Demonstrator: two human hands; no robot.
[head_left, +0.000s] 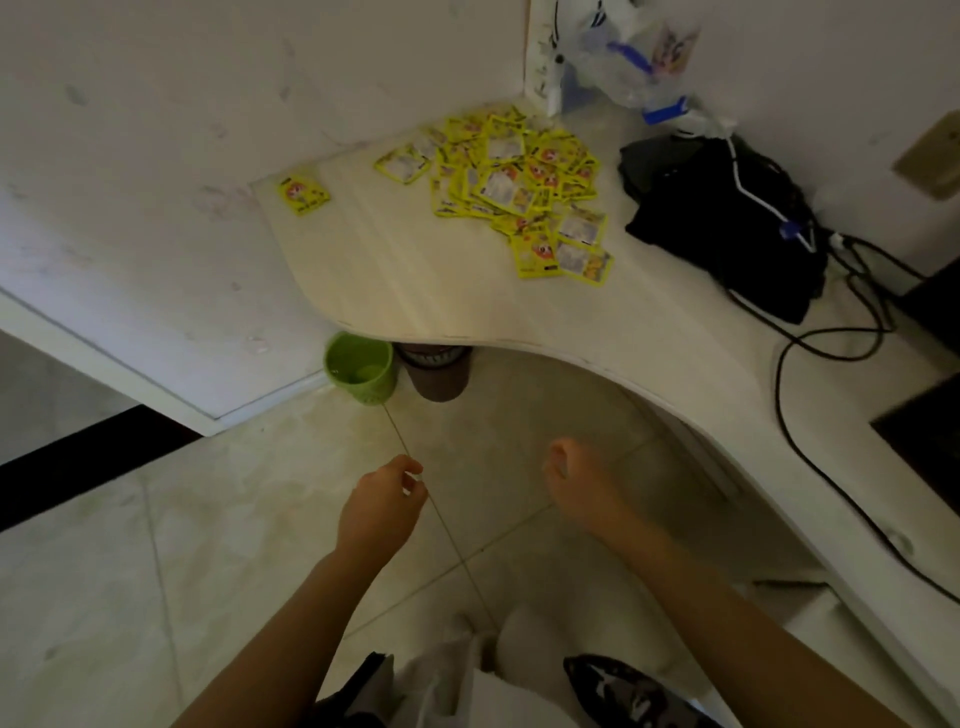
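Observation:
A heap of yellow-bordered cards lies on the far corner of a pale curved desk. One single yellow card lies apart at the desk's left end by the wall. My left hand hangs over the floor in front of the desk, fingers loosely curled, holding nothing. My right hand hangs beside it, also loosely curled and empty. Both hands are well short of the cards.
A green basket and a brown bin stand on the tiled floor under the desk edge. A black cloth bundle with cables lies on the desk's right. A plastic bag sits in the corner.

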